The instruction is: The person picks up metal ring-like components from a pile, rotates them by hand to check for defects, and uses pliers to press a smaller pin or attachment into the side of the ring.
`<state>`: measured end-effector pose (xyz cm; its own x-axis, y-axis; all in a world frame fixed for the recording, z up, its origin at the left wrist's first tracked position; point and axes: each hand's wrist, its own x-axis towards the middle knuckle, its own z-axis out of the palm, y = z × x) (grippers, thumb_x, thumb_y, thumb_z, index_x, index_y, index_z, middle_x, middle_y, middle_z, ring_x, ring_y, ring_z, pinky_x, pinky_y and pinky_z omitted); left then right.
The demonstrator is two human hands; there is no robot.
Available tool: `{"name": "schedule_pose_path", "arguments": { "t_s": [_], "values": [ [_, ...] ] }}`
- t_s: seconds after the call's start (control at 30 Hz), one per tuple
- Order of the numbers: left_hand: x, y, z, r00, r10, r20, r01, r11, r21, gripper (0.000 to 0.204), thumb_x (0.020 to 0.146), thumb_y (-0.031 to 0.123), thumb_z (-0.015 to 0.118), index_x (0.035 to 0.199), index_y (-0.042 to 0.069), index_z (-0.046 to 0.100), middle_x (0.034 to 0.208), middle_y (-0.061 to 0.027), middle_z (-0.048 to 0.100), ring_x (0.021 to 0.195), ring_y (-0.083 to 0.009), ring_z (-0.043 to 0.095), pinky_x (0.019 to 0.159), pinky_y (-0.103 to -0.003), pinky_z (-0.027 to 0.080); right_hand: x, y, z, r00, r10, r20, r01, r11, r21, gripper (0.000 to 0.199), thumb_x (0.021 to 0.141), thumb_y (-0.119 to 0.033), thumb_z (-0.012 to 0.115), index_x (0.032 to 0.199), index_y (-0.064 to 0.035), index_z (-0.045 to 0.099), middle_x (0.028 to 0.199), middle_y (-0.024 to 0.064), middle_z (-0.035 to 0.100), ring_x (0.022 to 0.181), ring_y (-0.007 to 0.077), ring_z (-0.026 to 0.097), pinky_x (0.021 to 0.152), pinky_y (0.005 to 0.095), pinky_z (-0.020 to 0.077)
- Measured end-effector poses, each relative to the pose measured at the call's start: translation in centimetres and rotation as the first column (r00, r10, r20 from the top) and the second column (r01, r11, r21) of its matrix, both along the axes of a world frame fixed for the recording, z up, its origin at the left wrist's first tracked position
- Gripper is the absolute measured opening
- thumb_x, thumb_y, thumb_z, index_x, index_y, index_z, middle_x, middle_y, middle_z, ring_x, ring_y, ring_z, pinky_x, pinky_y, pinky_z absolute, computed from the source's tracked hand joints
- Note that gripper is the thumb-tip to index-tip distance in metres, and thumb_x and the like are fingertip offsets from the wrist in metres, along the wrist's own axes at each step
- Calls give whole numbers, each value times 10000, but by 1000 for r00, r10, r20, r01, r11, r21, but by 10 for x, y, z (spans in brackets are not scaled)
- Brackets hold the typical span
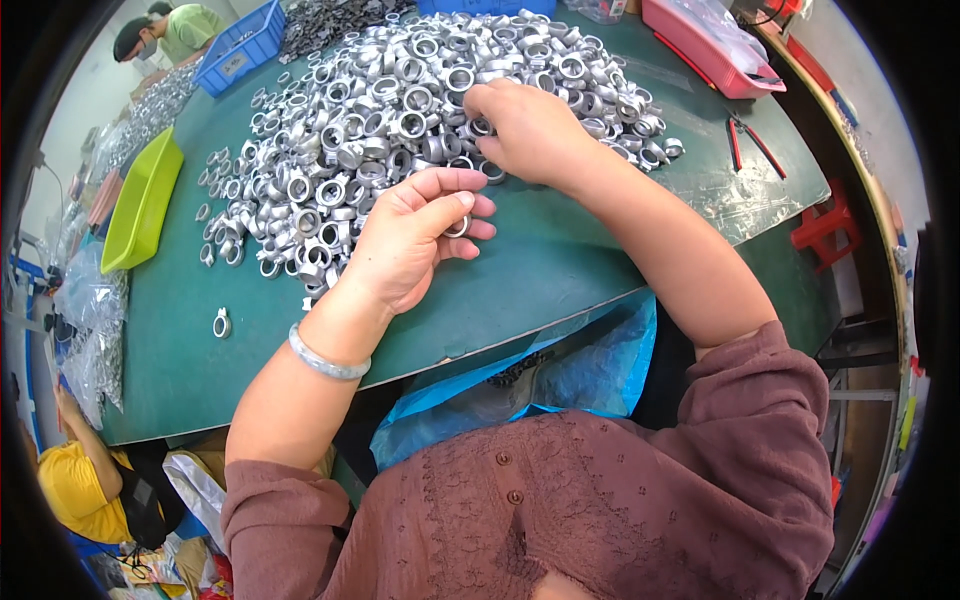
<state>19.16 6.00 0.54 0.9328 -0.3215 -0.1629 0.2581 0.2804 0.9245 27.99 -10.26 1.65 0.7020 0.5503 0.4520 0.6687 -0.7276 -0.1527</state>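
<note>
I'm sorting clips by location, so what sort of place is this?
Probably a factory or workshop: a large heap of metal rings covers much of the green worktable, red-handled pliers lie to the right, and a person in green is beside another heap of metal pieces.

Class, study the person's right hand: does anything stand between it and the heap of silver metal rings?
Nothing visible does. The right hand is at the heap of rings; the left hand, holding one ring, is to its left.
</note>
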Motion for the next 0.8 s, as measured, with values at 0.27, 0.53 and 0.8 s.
{"name": "schedule_pose_path", "arguments": {
  "t_s": [0.27,0.53,0.8],
  "values": [
    [-1,-2,-3,990,144,4,-143,986,-82,193,891,159,511,1024,33,574,789,-34,602,658,-110,577,541,-215,464,-38,-2,7,988,153,-32,-140,956,258,275,679,-163,641,881,-27,514,850,149,550,808,331,554,688,401,458],
    [3,1,-9,996,45,76,-39,997,-73,209,900,244,515,929,58,605,753,5,588,635,-68,534,545,-190,425,-83,-1,-10,964,226,-142,-72,731,678,253,705,-34,643,930,-38,526,850,90,544,669,196,573,583,285,467],
    [4,2,-8,998,34,55,-28,994,-104,205,906,226,506,928,45,600,758,-8,587,645,-87,545,524,-199,411,-76,-6,-21,838,452,-306,-3,564,826,208,769,26,610,960,-4,536,845,29,590,737,69,561,645,210,464]
  ]
}}
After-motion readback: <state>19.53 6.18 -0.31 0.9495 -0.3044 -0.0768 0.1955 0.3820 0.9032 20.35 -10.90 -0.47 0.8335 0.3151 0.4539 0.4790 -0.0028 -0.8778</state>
